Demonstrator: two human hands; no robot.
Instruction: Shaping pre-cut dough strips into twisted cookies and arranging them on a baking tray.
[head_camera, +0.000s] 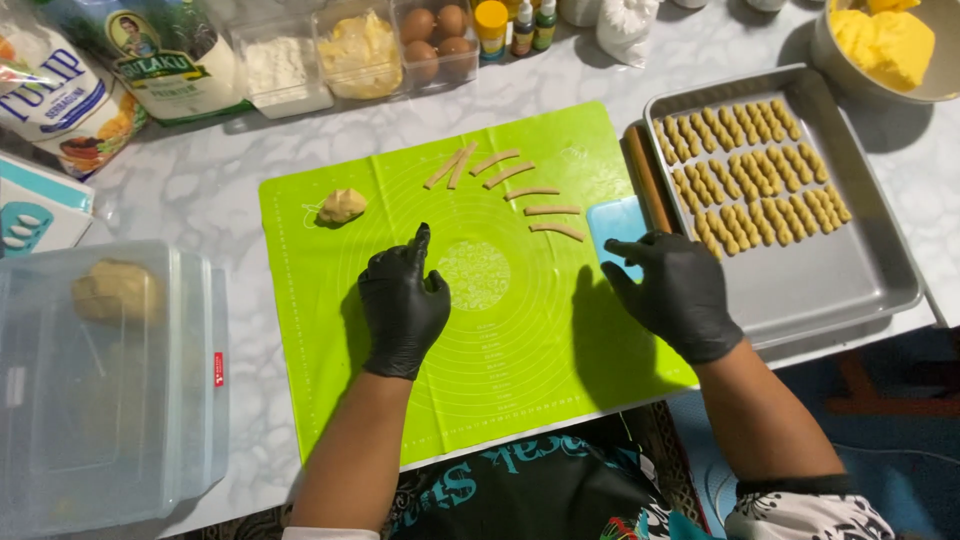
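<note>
Both our hands wear black gloves and hold nothing: the left hand rests open-fingered near the middle of the green silicone mat, the right hand spread wide at the mat's right edge, fingertips by the blue scraper. Seven dough strips lie fanned along the mat's far edge, seemingly kept apart so they stay separate. One dough lump waits near the mat's far-left corner. Twisted dough pieces fill four rows on the metal baking tray, packed toward its far edge.
</note>
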